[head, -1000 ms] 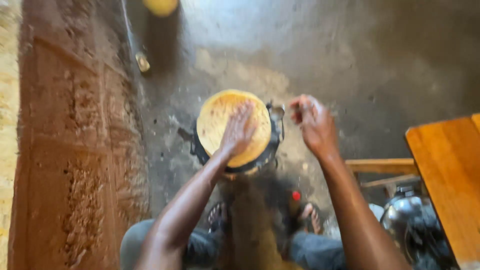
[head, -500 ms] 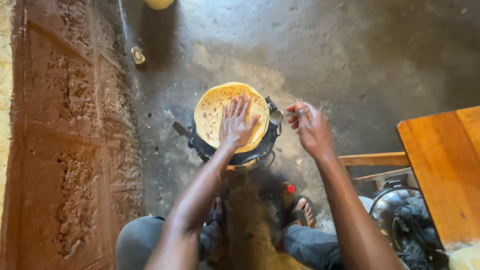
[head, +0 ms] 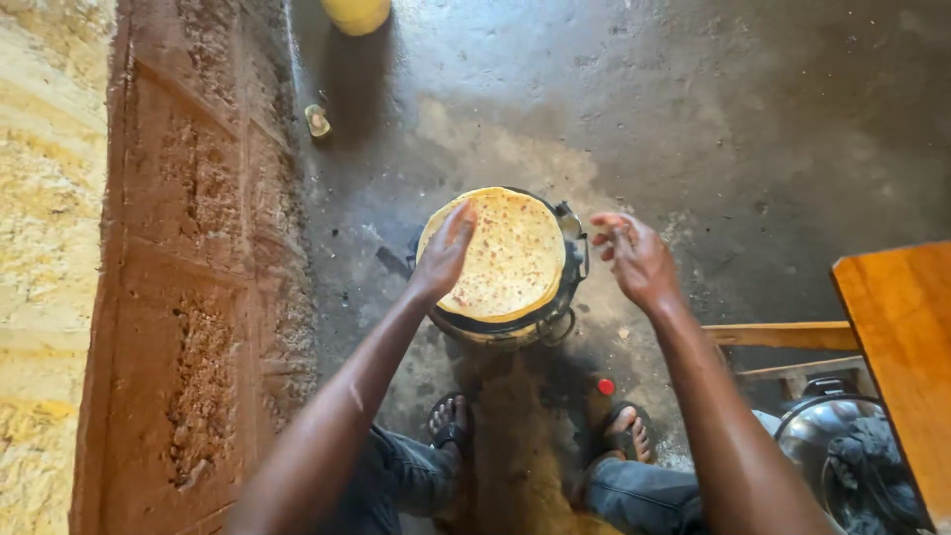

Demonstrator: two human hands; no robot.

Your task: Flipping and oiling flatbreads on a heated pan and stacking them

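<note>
Your left hand (head: 443,256) lies flat and open on the left edge of the round, golden flatbread with brown spots (head: 507,254). Your fingers are spread a little and hold nothing; they just touch the bread. The flatbread sits on top of the round black pan (head: 567,297), and the pan sits on a small stove on the grey concrete floor (head: 753,129).

Your right hand (head: 634,260) is in the air just to the right of the pan. It does not touch the bread. Its fingers are open and a bit curled, and it holds nothing.

Below the pan you can see your two feet in dark sandals (head: 451,421), and a small red cap (head: 605,386) lies between them, close to the right foot.

Far to the right of the pan stands a brown wooden table (head: 897,337), and a shiny metal pot with a dark cloth in it (head: 842,451) sits under it.

To the left of the pan is a rough red-brown clay wall (head: 188,277). Up past the pan, near the wall, are a yellow plastic container (head: 357,14) and a small pale round thing (head: 318,121).
</note>
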